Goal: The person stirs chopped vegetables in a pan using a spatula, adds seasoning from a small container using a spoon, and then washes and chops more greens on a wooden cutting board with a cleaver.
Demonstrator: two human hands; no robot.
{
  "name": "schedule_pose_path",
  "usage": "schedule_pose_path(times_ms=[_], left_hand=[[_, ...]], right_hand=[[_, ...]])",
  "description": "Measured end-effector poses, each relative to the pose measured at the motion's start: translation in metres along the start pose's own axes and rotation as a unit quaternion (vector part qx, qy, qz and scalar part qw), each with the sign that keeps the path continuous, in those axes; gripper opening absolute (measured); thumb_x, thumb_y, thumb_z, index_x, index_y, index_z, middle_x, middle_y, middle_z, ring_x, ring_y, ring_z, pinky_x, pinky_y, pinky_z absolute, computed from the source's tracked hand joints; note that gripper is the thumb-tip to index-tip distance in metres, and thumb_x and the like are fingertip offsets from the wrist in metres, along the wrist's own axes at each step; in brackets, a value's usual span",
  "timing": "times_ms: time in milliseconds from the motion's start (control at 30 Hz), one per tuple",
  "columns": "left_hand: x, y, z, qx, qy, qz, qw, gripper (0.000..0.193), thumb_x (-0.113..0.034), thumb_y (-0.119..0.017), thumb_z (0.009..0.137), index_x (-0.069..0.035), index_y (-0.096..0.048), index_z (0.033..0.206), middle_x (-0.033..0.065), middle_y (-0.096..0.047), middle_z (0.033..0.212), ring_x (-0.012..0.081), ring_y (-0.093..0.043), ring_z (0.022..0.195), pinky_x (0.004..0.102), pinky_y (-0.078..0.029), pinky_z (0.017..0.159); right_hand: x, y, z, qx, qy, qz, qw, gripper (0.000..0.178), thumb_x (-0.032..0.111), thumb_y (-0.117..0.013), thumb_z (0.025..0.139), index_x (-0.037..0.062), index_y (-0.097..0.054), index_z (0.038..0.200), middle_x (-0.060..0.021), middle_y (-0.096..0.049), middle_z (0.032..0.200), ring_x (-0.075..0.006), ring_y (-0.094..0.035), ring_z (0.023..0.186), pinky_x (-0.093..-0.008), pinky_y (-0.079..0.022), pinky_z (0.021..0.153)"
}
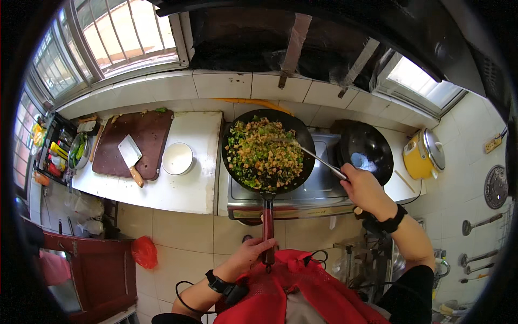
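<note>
This is a kitchen (whether in a home or a small eatery cannot be told). A steel stove (319, 190) carries a long-handled pan (304, 171) of chopped food (264, 153), with a black wok (377, 154) beside it. Farther right stands a lidded yellow cooker (415, 159). On the left, a white table (194, 190) bears a brown cutting board (110, 139) with a cleaver (128, 151) lying on it, a white bowl (177, 159) just beside, and bottles (58, 150) near its far end. Ladles (467, 227) hang against the tiled wall (464, 140) at right, and barred windows (129, 32) look out beyond.
</note>
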State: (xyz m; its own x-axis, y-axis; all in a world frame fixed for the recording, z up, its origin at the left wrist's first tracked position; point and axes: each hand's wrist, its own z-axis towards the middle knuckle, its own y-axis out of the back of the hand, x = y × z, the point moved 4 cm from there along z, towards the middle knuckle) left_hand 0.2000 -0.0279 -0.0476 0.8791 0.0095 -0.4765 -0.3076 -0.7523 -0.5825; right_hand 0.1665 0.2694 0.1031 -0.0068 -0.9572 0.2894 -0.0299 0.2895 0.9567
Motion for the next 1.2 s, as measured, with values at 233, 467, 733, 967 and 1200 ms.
schedule_pose_path(times_ms=[233, 467, 733, 967, 1200], left_hand=[[-0.001, 0.004, 0.003, -0.008, 0.006, 0.021, 1.000, 0.035, -0.031, -0.061, 0.095, 0.002, -0.063, 0.106, 0.0017, -0.061, 0.080, 0.0091, -0.055, 0.066, 0.0239, -0.042, 0.058], [0.003, -0.003, -0.001, -0.041, 0.014, -0.029, 0.999, 0.030, -0.031, -0.061, 0.095, -0.001, -0.064, 0.101, 0.0013, -0.062, 0.077, 0.0088, -0.056, 0.067, 0.0238, -0.043, 0.058], [0.002, -0.015, -0.005, -0.049, -0.031, -0.082, 0.995, 0.028, -0.026, -0.058, 0.097, 0.000, -0.060, 0.106, 0.0059, -0.062, 0.077, 0.0147, -0.061, 0.069, 0.0272, -0.049, 0.062], [0.015, -0.016, -0.004, -0.068, -0.048, -0.122, 0.989, 0.028, -0.026, -0.055, 0.099, 0.000, -0.058, 0.108, 0.0052, -0.057, 0.073, 0.0149, -0.057, 0.064, 0.0271, -0.046, 0.059], [0.013, -0.018, -0.005, -0.085, -0.060, -0.113, 0.988, 0.027, -0.026, -0.055, 0.099, 0.000, -0.058, 0.105, 0.0046, -0.056, 0.073, 0.0147, -0.056, 0.065, 0.0267, -0.044, 0.058]], right_hand=[[0.014, -0.015, -0.004, 0.055, 0.049, -0.044, 0.996, 0.020, 0.007, -0.058, 0.083, 0.0024, -0.049, 0.100, -0.0216, -0.059, 0.080, -0.0423, -0.059, 0.070, -0.0501, -0.048, 0.062], [-0.030, 0.040, 0.008, 0.094, 0.007, 0.015, 0.995, 0.033, 0.004, -0.071, 0.073, -0.0033, -0.050, 0.098, -0.0258, -0.061, 0.085, -0.0443, -0.061, 0.083, -0.0469, -0.050, 0.070], [-0.036, 0.100, 0.079, 0.063, 0.028, -0.234, 0.970, 0.025, 0.026, -0.063, 0.089, 0.0020, -0.060, 0.095, -0.0227, -0.065, 0.084, -0.0418, -0.063, 0.081, -0.0483, -0.051, 0.069], [-0.055, 0.073, 0.185, 0.138, 0.027, -0.265, 0.954, 0.032, 0.028, -0.063, 0.089, -0.0036, -0.067, 0.084, -0.0245, -0.065, 0.086, -0.0403, -0.064, 0.084, -0.0462, -0.051, 0.074], [-0.040, 0.016, 0.154, 0.123, 0.167, -0.254, 0.945, 0.029, 0.027, -0.059, 0.091, -0.0016, -0.060, 0.091, -0.0201, -0.064, 0.081, -0.0398, -0.063, 0.069, -0.0492, -0.051, 0.063]])
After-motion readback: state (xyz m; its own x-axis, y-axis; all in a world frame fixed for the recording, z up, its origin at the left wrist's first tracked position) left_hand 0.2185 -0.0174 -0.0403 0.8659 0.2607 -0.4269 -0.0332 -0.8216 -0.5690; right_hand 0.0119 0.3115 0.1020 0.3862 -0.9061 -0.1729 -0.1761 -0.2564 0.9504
